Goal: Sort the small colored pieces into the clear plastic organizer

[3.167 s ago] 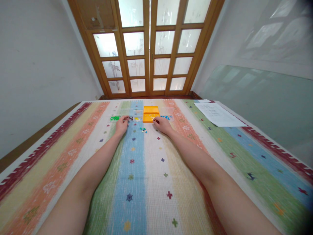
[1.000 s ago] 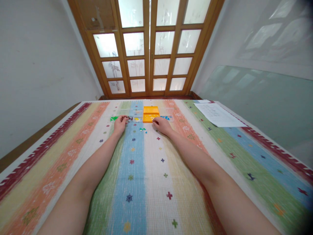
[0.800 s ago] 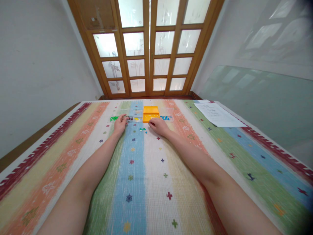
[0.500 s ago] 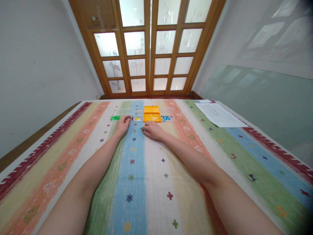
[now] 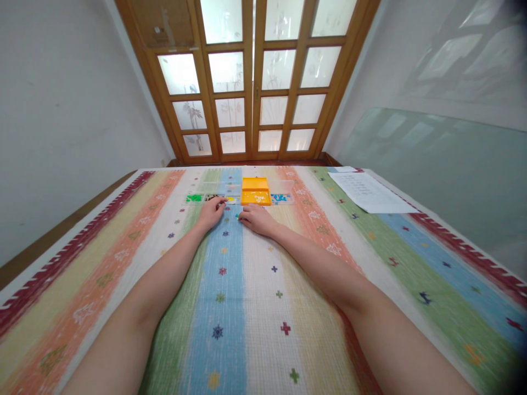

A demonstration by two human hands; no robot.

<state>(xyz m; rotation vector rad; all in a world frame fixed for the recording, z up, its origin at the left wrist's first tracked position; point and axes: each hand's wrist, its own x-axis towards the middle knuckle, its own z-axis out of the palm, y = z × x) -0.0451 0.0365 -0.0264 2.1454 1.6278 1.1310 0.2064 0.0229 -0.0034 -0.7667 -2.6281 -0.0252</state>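
My left hand (image 5: 213, 212) is at the row of small boxes, its fingertips pressed together by the yellow pieces (image 5: 231, 199). Anything between those fingertips is too small to make out. Dark brown pieces (image 5: 211, 196) lie in a clear box just behind this hand. In front of the orange case (image 5: 256, 203), my right hand (image 5: 260, 219) rests low over the cloth, pinching a tiny blue-green piece (image 5: 237, 216). White pieces (image 5: 259, 196) lie inside that case, whose lid stands raised at the back.
Green pieces (image 5: 194, 197) fill the leftmost clear box, and blue pieces (image 5: 280, 198) the rightmost. Printed paper sheets (image 5: 366, 192) lie at the far right of the table. A striped tablecloth (image 5: 234, 307) covers the table. Beyond it stand wood-framed glass doors (image 5: 251, 99).
My left hand has shifted right, from the dark brown pieces to the yellow ones, uncovering the brown box. The right hand stays in nearly the same place with its small piece.
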